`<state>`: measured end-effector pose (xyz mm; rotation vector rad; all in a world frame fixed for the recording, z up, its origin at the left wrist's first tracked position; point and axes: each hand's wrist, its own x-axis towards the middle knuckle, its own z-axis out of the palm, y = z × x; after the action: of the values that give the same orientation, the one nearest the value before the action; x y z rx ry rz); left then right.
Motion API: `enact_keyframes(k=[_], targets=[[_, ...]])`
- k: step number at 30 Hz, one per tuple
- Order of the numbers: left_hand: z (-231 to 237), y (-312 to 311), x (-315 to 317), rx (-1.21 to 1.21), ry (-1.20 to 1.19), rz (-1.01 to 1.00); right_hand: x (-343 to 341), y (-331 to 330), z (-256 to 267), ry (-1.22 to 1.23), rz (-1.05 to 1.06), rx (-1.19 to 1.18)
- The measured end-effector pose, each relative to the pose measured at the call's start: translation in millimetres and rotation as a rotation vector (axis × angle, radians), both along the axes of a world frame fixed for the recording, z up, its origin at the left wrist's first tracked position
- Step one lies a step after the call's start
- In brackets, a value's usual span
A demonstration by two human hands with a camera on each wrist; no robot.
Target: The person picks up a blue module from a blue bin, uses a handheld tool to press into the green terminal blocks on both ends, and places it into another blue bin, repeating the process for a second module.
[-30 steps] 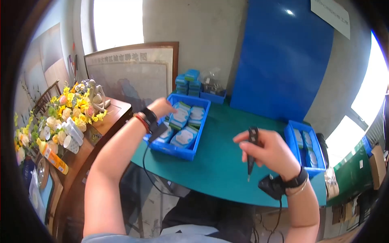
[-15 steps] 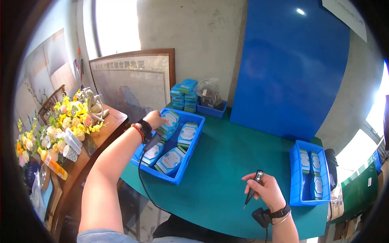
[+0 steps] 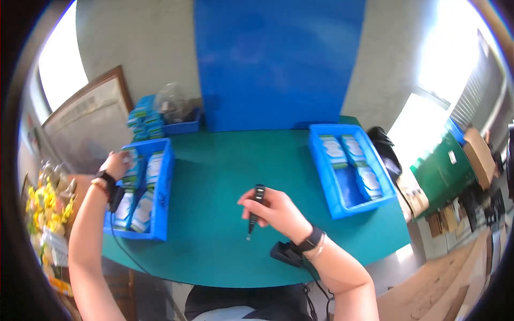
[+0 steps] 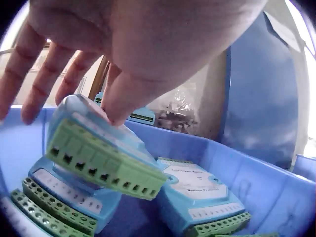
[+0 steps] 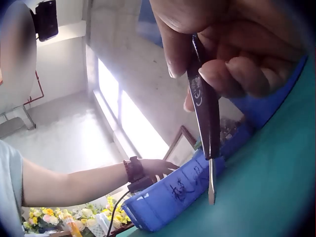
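Observation:
My left hand [image 3: 116, 165] is at the far left part of the left blue bin [image 3: 163, 200]. In the left wrist view, the thumb and fingers of this hand [image 4: 133, 44] pinch a light-blue module [image 4: 106, 155] with a green terminal strip, tilted over another module [image 4: 69, 195]. A white-labelled module [image 4: 197, 190] lies to its right. Above the green table, my right hand [image 3: 281, 214] grips a black screwdriver [image 3: 252, 219], its flat metal tip pointing down. The right wrist view shows the curled fingers round the screwdriver handle [image 5: 205, 108].
On the right stands another blue bin [image 3: 322, 174] holding several modules [image 3: 333, 151]. Stacked modules [image 3: 144, 120] and a small blue bin [image 3: 182, 127] with a clear plastic bag are at the back left. A blue panel [image 3: 278, 64] rises behind the green table [image 3: 225, 160].
The head view has swung right, shifting both bins leftward in the picture. My left hand remains at the left bin; my right hand still holds the screwdriver, now a little farther from the right bin.

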<state>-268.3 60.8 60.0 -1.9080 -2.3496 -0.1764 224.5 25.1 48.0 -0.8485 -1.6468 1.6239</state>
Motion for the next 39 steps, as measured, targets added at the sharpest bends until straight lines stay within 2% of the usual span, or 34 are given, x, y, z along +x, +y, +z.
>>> enact_keyframes(k=[1, 2, 4, 7, 8, 9, 10, 12, 13, 14, 16, 17, 18, 20, 22, 24, 25, 28, 30, 32, 34, 36, 37, 38, 39], targets=[[-3.2, 0.8, -4.7, -0.002, 0.073, 0.037, 1.8, -0.1, 3.8, 0.016, -0.030, 0.011], [14.3, -5.8, 24.8, 0.008, -0.066, 0.156, 4.7, -1.0, 10.1, 0.032, -0.049, 0.022], [35.5, -10.9, 57.9, 0.075, -0.092, 0.124, 15.9, -2.0, 28.1, 0.050, -0.170, 0.096], [42.2, -6.6, 81.8, 0.345, -0.122, -0.159, 42.8, 11.4, 48.9, 0.087, -0.345, 0.323], [48.7, -9.8, 100.7, 0.378, -0.197, -0.214, 55.0, 17.0, 59.6, 0.076, -0.432, 0.296], [61.6, -17.9, 133.4, 0.412, -0.275, -0.266, 70.4, 24.7, 72.5, -0.088, -0.523, 0.459], [66.9, -25.6, 159.3, 0.419, -0.411, -0.313, 86.3, 37.1, 79.0, -0.214, -0.620, 0.522], [75.5, -45.3, 204.8, 0.339, -0.683, -0.372, 112.7, 67.6, 85.6, -0.184, -0.663, 0.379], [69.2, -48.9, 218.2, 0.322, -0.742, -0.478, 129.1, 85.0, 82.0, -0.266, -0.646, 0.326], [71.6, -56.7, 234.7, 0.182, -0.856, -0.483, 148.9, 106.3, 73.6, -0.440, -0.619, 0.301], [48.3, -59.2, 253.4, -0.007, -1.354, -0.509, 170.2, 137.3, 55.4, -0.822, -0.632, 0.311], [42.6, -59.9, 262.9, -0.097, -1.488, -0.498, 177.8, 153.5, 41.3, -1.017, -0.599, 0.406], [38.0, -59.6, 271.9, -0.149, -1.580, -0.494, 178.8, 165.0, 31.5, -1.208, -0.558, 0.505], [25.0, -54.5, 282.9, -0.228, -1.630, -0.450, 167.2, 165.3, 25.6, -1.359, -0.467, 0.495], [10.0, -48.8, 287.3, -0.286, -1.698, -0.424, 163.2, 182.3, 11.6, -1.509, -0.331, 0.366], [-5.8, -42.7, 287.0, -0.266, -1.734, -0.404, 171.2, 201.6, -19.9, -1.521, -0.439, 0.400], [-14.6, -39.1, 285.7, -0.270, -1.755, -0.385, 172.7, 203.6, -22.1, -1.519, -0.412, 0.401], [-35.2, -32.0, 280.7, -0.277, -1.800, -0.330, 170.0, 196.7, -7.3, -1.531, -0.368, 0.398], [-45.9, -28.1, 277.4, -0.282, -1.835, -0.306, 173.8, 190.3, 11.8, -1.447, -0.426, 0.324], [-52.4, -26.6, 275.1, -0.272, -1.860, -0.344, 158.3, 160.6, 49.9, -1.217, -0.606, 0.307], [-54.7, -27.3, 274.7, -0.252, -1.883, -0.388, 141.2, 141.6, 66.5, -0.947, -0.684, 0.451], [-50.3, -32.6, 279.5, -0.175, -1.976, -0.406, 92.7, 100.8, 91.6, -0.913, -0.654, 0.559], [-46.9, -35.6, 283.8, -0.145, -2.021, -0.426, 66.6, 77.9, 95.4, -0.770, -0.567, 0.566], [-42.3, -38.8, 288.7, -0.117, -2.126, -0.401, 42.0, 60.2, 94.2, -0.760, -0.488, 0.605], [-37.6, -42.9, 293.9, -0.093, -2.231, -0.378, 20.7, 46.5, 88.2, -0.808, -0.389, 0.539]])
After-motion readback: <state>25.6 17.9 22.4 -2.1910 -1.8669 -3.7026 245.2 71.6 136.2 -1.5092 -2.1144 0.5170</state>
